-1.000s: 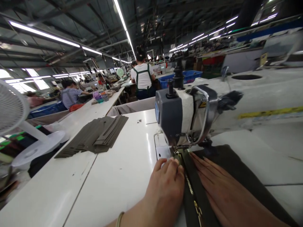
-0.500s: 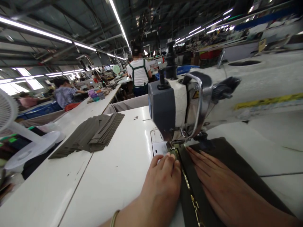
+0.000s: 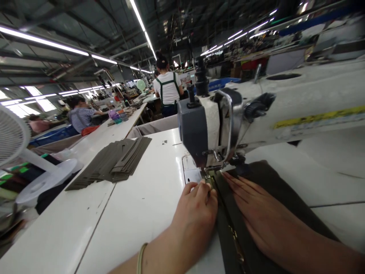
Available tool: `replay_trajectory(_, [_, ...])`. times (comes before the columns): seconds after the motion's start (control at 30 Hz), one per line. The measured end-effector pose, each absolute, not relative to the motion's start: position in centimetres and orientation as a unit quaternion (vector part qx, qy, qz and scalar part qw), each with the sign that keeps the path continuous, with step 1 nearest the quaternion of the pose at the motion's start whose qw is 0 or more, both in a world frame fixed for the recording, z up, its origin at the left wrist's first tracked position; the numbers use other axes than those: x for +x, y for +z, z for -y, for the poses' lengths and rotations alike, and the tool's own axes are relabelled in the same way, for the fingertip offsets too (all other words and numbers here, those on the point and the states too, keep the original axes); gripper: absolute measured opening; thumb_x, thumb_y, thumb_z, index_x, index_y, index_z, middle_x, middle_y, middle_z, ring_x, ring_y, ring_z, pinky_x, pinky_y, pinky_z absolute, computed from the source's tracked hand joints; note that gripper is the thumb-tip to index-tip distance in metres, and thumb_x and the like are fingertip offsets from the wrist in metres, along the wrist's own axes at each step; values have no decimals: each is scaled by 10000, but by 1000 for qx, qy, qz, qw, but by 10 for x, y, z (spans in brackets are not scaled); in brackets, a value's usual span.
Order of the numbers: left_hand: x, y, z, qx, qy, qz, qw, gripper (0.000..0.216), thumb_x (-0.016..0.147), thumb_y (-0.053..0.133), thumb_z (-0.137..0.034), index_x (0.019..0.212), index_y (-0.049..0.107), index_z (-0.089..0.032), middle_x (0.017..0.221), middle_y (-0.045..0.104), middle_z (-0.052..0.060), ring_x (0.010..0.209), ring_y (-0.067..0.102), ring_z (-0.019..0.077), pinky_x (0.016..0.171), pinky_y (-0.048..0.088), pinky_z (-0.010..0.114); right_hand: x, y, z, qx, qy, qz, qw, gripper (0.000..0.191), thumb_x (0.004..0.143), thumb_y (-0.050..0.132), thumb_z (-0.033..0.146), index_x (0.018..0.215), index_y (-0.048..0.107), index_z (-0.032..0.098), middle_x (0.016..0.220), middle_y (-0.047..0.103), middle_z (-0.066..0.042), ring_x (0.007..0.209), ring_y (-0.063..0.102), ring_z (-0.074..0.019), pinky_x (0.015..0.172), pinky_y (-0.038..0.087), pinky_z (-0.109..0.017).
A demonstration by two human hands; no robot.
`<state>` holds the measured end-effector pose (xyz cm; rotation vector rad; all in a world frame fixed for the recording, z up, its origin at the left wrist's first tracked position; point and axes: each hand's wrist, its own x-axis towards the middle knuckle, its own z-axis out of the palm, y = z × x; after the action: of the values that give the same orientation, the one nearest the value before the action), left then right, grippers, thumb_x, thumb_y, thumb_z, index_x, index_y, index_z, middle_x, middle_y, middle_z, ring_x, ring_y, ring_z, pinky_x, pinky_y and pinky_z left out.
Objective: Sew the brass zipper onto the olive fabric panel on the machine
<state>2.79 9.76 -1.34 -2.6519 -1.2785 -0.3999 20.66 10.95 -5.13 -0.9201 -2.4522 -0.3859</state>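
Under the grey head of the sewing machine [image 3: 194,129], I see the far end of the dark olive fabric [image 3: 276,182], a gold zipper [image 3: 234,234] along it. The left hand [image 3: 196,209] curls beside the zipper (whether it pinches cloth, I can't tell); the right hand [image 3: 253,201] lies flat, fingers extended, pressing nothing but fabric. Leftward on my white counter [image 3: 142,220] sits a fanned stack of grey-brown pieces [image 3: 114,161].
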Motion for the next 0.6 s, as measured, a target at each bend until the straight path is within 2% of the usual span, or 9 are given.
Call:
replay_trajectory(0.37, [27, -11, -98, -881, -136, 452, 39, 219, 828, 498, -57, 1040, 551, -78, 1037, 576, 120, 964, 560, 224, 883, 458, 372, 208, -52, -112, -343, -125, 902, 230, 531, 823, 348, 90, 1352, 346, 33, 1264, 514, -200, 1195, 463, -242, 983, 407, -456])
replay_trajectory(0.6, [23, -13, -97, -878, -141, 457, 11, 249, 815, 509, -106, 1063, 523, -101, 1064, 563, 126, 992, 542, 241, 901, 434, 398, 212, -61, -116, -334, -118, 902, 246, 592, 829, 362, 116, 1407, 245, 74, 1327, 457, -179, 1218, 439, -235, 1000, 395, -443])
